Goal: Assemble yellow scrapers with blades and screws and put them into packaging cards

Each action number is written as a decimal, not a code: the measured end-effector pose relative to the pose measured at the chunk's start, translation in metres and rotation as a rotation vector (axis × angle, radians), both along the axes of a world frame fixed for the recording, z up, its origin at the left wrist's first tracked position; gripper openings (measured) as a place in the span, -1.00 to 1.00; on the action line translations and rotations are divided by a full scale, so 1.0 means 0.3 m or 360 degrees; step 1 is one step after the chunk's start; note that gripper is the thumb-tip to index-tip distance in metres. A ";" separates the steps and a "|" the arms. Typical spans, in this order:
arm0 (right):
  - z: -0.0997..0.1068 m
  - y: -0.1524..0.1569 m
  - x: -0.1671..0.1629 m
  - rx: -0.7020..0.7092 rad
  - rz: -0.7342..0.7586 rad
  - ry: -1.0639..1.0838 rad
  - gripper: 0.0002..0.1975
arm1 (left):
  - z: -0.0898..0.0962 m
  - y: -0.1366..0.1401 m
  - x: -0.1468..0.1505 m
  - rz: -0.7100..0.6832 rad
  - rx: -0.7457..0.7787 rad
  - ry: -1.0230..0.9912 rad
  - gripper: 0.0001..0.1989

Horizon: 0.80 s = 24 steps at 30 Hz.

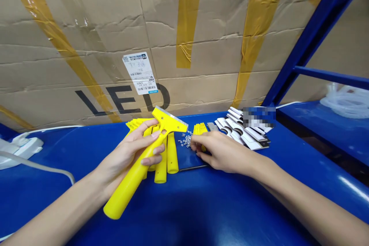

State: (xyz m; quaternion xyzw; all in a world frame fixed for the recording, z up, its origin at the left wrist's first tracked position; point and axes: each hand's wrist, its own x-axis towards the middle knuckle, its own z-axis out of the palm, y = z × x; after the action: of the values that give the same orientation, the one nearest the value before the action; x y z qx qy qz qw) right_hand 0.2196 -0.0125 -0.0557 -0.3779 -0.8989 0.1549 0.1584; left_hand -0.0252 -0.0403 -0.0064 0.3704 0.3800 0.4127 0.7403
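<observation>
My left hand [141, 144] is closed round a yellow scraper [129, 178], tilted with its metal-edged head up and to the right. Behind it, more yellow scraper handles [172, 155] lie side by side on the blue surface. My right hand [216, 148] reaches down beside a scatter of small screws and nuts [186, 139], fingers curled together. Whatever its fingertips hold, if anything, is hidden. Just past that hand are small yellow plastic pieces [199, 128] and a stack of grey metal blades [212, 126]. A thin dark rod [192, 168] lies partly under the right hand.
White-and-black cards [245, 132] are piled at the right. A large taped cardboard box [213, 54] stands along the back. A blue metal frame [311, 34] rises at the right, near coiled clear tubing [346, 100]. At the left lies a white power strip [23, 152] with cables.
</observation>
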 end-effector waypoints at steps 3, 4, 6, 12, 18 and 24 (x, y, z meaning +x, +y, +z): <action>-0.004 -0.007 0.002 -0.0024 -0.0003 0.0022 -0.75 | -0.007 0.002 -0.003 0.0029 0.0013 -0.0024 -0.67; -0.004 -0.009 0.003 -0.0037 -0.0009 0.0023 -0.72 | -0.010 0.003 -0.004 0.0038 0.0012 -0.0026 -0.67; 0.001 -0.012 0.007 -0.0024 -0.0005 0.0034 -0.71 | -0.016 0.006 -0.006 0.0049 0.0020 -0.0032 -0.69; 0.032 -0.011 0.019 -0.0012 -0.0128 0.0335 -0.71 | -0.026 0.015 -0.004 0.0080 0.0066 -0.0075 -0.72; 0.028 0.006 0.016 -0.0367 -0.0394 0.1063 -0.87 | -0.028 0.009 0.005 0.0025 0.0025 -0.0036 -0.71; 0.035 0.013 0.011 -0.0690 -0.0375 0.1339 -0.78 | -0.031 0.000 0.002 -0.0047 0.0049 0.0063 -0.68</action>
State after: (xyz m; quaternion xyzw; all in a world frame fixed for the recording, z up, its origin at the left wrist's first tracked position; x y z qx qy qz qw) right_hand 0.2229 -0.0086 -0.0453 -0.4060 -0.6550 0.4589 0.4421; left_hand -0.0245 -0.0403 -0.0156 0.3954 0.3827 0.3999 0.7330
